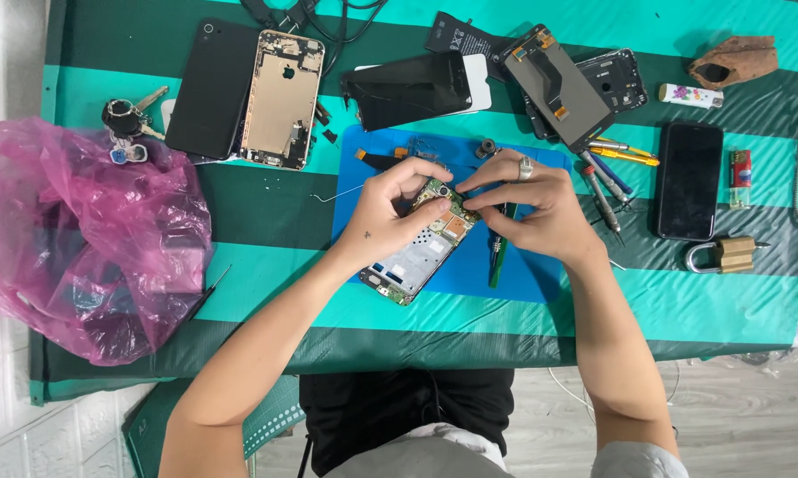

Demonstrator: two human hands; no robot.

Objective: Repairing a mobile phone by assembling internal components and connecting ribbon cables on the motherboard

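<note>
Both hands, left hand and right hand, pinch closed grips on an opened phone's circuit board over a blue mat.

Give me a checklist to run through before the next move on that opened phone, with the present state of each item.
1. Opened phone lies on the blue mat: ok.
2. Left hand steadies the phone's upper end: ok.
3. Right hand fingertips are on the phone's top corner: ok.
4. Which small part the fingertips pinch: cannot tell, the fingers hide it.
5. Green tool lies on the mat under the right hand, within reach: ok.
6. Loose screwdrivers sit beside the mat's right edge, apart from the phone: ok.
</note>
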